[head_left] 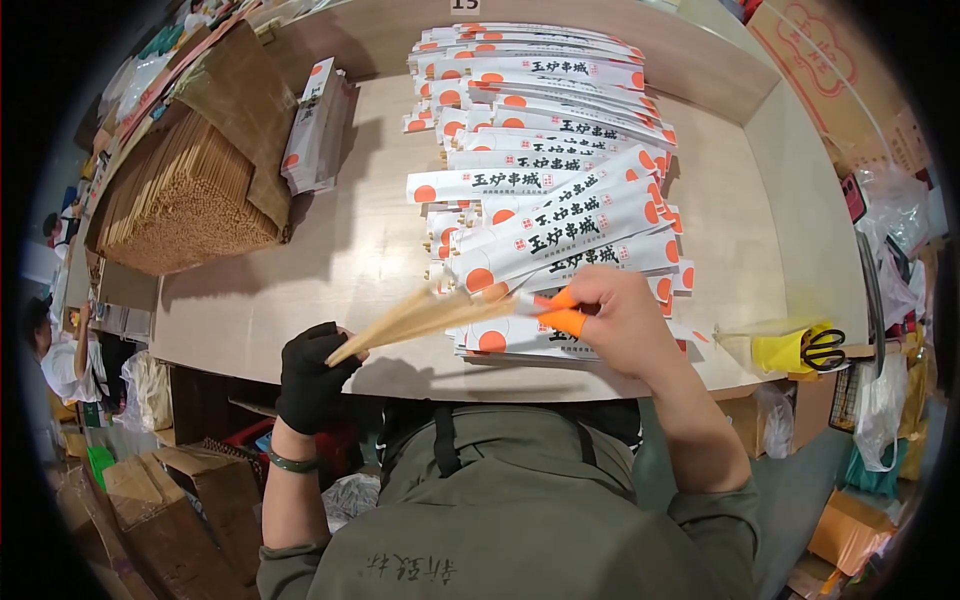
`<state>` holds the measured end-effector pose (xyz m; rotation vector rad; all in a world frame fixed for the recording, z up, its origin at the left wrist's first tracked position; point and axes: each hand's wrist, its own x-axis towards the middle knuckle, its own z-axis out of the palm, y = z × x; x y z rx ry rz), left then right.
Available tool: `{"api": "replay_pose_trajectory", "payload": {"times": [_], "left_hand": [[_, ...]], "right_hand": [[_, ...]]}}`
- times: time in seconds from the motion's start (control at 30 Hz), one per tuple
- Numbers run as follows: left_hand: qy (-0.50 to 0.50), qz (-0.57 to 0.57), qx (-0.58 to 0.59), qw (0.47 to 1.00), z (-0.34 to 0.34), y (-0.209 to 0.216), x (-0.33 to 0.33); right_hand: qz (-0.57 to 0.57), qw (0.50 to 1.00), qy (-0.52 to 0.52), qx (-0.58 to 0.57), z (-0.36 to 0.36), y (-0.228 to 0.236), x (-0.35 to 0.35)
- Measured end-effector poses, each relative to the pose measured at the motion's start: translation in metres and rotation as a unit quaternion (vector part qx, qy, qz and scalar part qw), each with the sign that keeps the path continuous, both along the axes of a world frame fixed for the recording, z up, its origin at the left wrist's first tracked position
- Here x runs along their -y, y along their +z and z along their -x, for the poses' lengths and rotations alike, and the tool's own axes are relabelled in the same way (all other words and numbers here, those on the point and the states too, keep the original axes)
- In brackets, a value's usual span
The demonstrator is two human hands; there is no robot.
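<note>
In front of my body a few wooden chopsticks (420,323) slant across, blurred by motion. Their lower left ends lie against the thumb side of my left hand (316,376), which wears a black fingerless glove and has its fingers curled round them. My right hand (620,318), with orange finger covers on thumb and forefinger, pinches a white and orange paper sleeve end (535,304) at the other end of the chopsticks. How far they sit inside it is too smeared to tell. Just beyond lies a long heap of printed paper chopstick sleeves (540,180), several with stick ends showing.
A cardboard box of bare chopsticks (190,195) stands at the left, beside a stack of flat sleeves (318,125). Black-handled scissors (825,350) and a yellow wrapped item (785,350) are at the right edge. Low walls (800,150) border the table. Cartons (190,500) stand below left.
</note>
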<state>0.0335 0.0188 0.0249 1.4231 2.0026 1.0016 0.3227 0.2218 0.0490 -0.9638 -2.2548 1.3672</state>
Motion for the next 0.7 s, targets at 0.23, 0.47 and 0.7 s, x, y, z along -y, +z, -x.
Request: {"api": "replay_pose_trajectory", "payload": {"times": [0.23,0.47,0.7], "left_hand": [[0.005,-0.204,0.34,0.918,-0.06,-0.016,-0.053],[0.182,-0.095,0.344,0.916,-0.015,-0.032,-0.085],[0.229,-0.107,0.371,0.893,-0.021,-0.062,-0.05]], "right_hand": [[-0.417,0.896,0.139,-0.067,0.055,-0.002,0.022],[-0.459,0.883,0.018,-0.092,0.048,-0.011,-0.002],[-0.463,0.874,0.145,-0.017,0.011,-0.071,0.048]]}}
